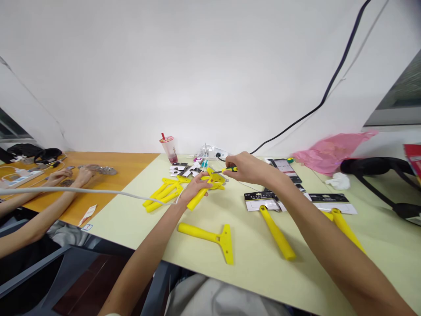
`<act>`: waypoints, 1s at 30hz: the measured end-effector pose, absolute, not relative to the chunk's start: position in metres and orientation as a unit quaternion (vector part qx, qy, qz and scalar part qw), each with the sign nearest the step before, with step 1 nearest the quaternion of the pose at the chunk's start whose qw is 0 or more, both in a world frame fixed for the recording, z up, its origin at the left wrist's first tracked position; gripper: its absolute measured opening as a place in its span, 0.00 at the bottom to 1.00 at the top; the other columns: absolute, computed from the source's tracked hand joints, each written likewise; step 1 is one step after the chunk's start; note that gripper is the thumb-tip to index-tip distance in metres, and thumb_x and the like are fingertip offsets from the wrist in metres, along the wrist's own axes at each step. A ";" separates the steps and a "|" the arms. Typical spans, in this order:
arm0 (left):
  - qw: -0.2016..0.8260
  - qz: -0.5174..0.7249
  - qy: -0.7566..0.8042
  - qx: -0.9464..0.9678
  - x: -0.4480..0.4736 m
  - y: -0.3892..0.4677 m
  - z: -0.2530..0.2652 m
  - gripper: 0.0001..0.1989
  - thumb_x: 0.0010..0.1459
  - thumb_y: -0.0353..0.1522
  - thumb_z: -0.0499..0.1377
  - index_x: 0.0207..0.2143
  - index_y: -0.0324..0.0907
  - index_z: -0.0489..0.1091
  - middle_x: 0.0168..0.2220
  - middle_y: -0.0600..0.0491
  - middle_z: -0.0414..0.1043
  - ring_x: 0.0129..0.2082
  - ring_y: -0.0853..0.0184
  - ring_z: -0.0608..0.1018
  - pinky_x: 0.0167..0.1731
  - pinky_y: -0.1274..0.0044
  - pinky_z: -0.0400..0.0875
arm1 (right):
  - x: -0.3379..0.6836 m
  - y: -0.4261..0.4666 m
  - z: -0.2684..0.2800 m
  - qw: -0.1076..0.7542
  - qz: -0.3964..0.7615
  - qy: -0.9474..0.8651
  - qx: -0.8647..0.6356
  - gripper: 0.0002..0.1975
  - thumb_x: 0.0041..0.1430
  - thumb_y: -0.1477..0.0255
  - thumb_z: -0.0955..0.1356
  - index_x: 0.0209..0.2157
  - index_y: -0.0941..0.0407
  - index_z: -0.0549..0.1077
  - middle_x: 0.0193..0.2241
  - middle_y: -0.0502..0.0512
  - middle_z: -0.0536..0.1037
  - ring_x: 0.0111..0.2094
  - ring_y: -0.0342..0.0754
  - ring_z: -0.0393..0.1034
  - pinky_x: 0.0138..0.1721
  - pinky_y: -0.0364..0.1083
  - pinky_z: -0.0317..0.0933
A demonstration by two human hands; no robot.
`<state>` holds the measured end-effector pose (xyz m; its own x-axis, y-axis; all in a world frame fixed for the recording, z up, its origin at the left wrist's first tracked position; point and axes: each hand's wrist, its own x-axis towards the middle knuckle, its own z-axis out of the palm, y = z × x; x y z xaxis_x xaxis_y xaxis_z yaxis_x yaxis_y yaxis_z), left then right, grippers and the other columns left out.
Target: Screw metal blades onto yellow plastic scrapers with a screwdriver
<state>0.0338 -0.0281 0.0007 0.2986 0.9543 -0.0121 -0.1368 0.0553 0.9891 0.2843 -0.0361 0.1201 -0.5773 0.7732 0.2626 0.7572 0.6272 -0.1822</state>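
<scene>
My left hand [194, 188] is wrapped round the handle of a yellow plastic scraper [196, 200], its wide head pointing away from me. In my right hand [245, 168] is a screwdriver [232, 169] with a yellow and dark green handle; its shaft reaches to the scraper's head. Whether the tip sits in a screw is too small to tell. Nearer to me, another yellow scraper [199, 232] lies flat. More yellow scrapers [162, 202] are piled left of my left hand. Beneath my right forearm lies a scraper [278, 235] with a black-and-white card [261, 202].
Black-and-white cards [179, 167] lie behind the pile near a drink cup [170, 151]. A power strip [215, 152] stands by the wall. To the right are a pink plastic bag [329, 153] and a black headset [378, 166]. A co-worker's hands [83, 175] are at the orange table [131, 169].
</scene>
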 end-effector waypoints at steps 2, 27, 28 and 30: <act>0.607 0.448 0.395 0.524 0.035 -0.028 0.000 0.31 0.44 0.34 0.76 0.48 0.45 0.67 0.46 0.51 0.81 0.33 0.69 0.79 0.23 0.82 0.72 | 0.282 -0.036 0.120 0.192 0.039 -0.891 -0.410 0.06 0.66 0.68 0.72 0.37 0.56 0.78 0.37 0.59 0.84 0.37 0.52 0.75 0.37 0.47 0.59; 0.592 0.540 0.362 0.475 0.042 -0.036 0.003 0.33 0.44 0.36 0.76 0.48 0.47 0.63 0.47 0.53 0.79 0.27 0.75 0.72 0.20 0.82 0.68 | 0.270 -0.052 0.117 0.343 -0.020 -0.908 -0.240 0.07 0.75 0.70 0.64 0.50 0.54 0.70 0.44 0.58 0.76 0.34 0.48 0.70 0.35 0.46 0.61; 0.593 0.541 0.362 0.474 0.043 -0.036 0.002 0.33 0.44 0.36 0.77 0.48 0.47 0.63 0.46 0.53 0.79 0.27 0.74 0.72 0.20 0.82 0.68 | 0.268 -0.052 0.116 0.334 -0.047 -0.907 -0.253 0.07 0.76 0.68 0.64 0.50 0.54 0.70 0.43 0.59 0.76 0.32 0.47 0.69 0.34 0.46 0.60; 0.594 0.539 0.366 0.472 0.044 -0.035 0.001 0.33 0.43 0.36 0.77 0.47 0.47 0.63 0.45 0.53 0.79 0.26 0.74 0.73 0.19 0.82 0.67 | 0.265 -0.051 0.113 0.322 -0.091 -0.898 -0.284 0.09 0.77 0.65 0.62 0.48 0.54 0.70 0.42 0.60 0.75 0.31 0.49 0.69 0.31 0.46 0.60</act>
<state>0.0445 -0.0353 0.0009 0.1508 0.9858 0.0741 -0.2937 -0.0269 0.9555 0.2648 -0.0512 0.1135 -0.6304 0.4526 0.6307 0.5696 0.8217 -0.0204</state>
